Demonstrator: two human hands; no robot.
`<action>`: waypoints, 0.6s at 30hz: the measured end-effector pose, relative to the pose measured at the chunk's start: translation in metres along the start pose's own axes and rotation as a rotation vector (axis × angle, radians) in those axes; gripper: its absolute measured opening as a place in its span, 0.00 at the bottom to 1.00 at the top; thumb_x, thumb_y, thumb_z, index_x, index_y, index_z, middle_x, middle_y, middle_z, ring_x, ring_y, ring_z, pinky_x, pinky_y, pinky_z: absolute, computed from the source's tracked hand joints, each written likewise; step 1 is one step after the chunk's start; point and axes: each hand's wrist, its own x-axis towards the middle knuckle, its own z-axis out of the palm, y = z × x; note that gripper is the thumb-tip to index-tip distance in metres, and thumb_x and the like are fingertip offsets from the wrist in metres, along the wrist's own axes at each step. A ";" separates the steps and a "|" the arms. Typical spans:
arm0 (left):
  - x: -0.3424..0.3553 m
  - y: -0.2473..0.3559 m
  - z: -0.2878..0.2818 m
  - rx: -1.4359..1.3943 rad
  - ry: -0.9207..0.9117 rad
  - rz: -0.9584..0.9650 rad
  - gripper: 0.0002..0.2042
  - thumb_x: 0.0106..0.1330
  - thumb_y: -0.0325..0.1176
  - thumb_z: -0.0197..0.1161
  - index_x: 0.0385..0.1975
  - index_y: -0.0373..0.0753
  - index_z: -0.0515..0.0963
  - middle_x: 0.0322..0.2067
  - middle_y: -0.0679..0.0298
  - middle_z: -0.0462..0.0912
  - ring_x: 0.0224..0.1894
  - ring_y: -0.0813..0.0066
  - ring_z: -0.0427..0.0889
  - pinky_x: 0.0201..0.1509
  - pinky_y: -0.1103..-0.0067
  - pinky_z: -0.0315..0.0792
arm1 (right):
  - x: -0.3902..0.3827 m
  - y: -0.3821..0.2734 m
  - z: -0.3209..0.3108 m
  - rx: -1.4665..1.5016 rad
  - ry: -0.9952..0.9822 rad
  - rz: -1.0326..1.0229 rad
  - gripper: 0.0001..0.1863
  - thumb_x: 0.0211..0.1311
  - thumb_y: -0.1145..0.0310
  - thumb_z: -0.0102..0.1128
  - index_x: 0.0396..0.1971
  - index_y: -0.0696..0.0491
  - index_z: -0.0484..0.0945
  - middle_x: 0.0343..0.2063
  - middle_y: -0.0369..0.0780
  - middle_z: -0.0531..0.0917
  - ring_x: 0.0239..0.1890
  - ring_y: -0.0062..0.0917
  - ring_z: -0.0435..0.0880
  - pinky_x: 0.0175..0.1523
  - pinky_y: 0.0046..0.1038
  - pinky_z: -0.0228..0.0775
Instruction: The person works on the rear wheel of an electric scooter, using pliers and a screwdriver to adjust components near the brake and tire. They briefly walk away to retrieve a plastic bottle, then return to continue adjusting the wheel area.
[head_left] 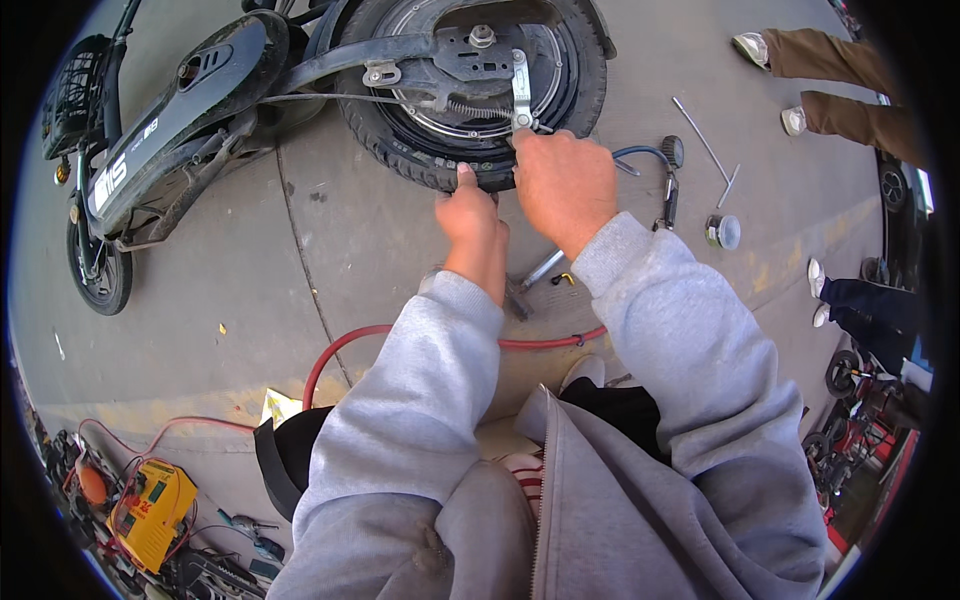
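Observation:
A black tyre (pixel 400 150) is on the wheel of an electric bike (pixel 180 120) that lies tipped over at the upper left. My left hand (pixel 470 228) grips the tyre's near edge, thumb up against the sidewall; its other fingers are mostly hidden. Close beside it, my right hand (pixel 566 188) is closed in a fist at the lower end of a silver brake arm (pixel 521 85). What that fist holds, if anything, is hidden. A blue hose (pixel 645 150) curves from near my right hand to a round pressure gauge (pixel 673 152) with a dark handle.
A T-shaped wrench (pixel 708 145) and a small tub (pixel 722 232) lie right of the gauge. Under my wrists are a metal bar (pixel 545 268) and red hose (pixel 400 332). A yellow machine (pixel 152 512) stands lower left. Two people's legs (pixel 835 65) show at right.

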 end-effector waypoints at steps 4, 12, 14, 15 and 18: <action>0.002 0.008 0.005 0.013 0.027 -0.076 0.14 0.70 0.30 0.59 0.52 0.33 0.71 0.39 0.60 0.81 0.30 0.72 0.81 0.24 0.79 0.71 | 0.007 -0.005 -0.013 -0.054 0.022 -0.040 0.11 0.55 0.62 0.65 0.34 0.52 0.80 0.27 0.47 0.84 0.32 0.41 0.85 0.35 0.40 0.78; -0.001 0.009 0.006 -0.043 0.088 -0.048 0.20 0.70 0.30 0.60 0.57 0.29 0.68 0.51 0.54 0.79 0.45 0.63 0.82 0.44 0.70 0.78 | -0.029 0.019 -0.045 -0.004 0.035 -0.001 0.12 0.55 0.59 0.67 0.35 0.49 0.78 0.27 0.46 0.83 0.33 0.41 0.84 0.35 0.42 0.75; -0.002 0.010 0.007 -0.043 0.059 -0.045 0.20 0.70 0.30 0.60 0.58 0.29 0.68 0.51 0.54 0.79 0.46 0.63 0.82 0.44 0.70 0.78 | -0.029 0.019 -0.040 -0.012 0.057 -0.009 0.12 0.55 0.59 0.67 0.35 0.49 0.78 0.27 0.45 0.83 0.33 0.41 0.84 0.35 0.42 0.75; -0.002 0.011 0.007 -0.033 0.056 -0.054 0.20 0.70 0.30 0.60 0.58 0.29 0.68 0.51 0.54 0.79 0.46 0.63 0.82 0.44 0.71 0.78 | -0.026 0.018 -0.037 -0.002 0.057 -0.006 0.13 0.55 0.59 0.67 0.35 0.49 0.78 0.27 0.45 0.83 0.33 0.41 0.85 0.35 0.42 0.75; -0.002 0.010 0.004 0.017 0.043 -0.042 0.21 0.69 0.30 0.60 0.59 0.29 0.67 0.52 0.54 0.79 0.47 0.63 0.81 0.46 0.71 0.77 | -0.015 0.015 -0.028 0.005 0.032 -0.043 0.13 0.55 0.60 0.67 0.35 0.50 0.79 0.27 0.45 0.83 0.33 0.42 0.85 0.35 0.42 0.76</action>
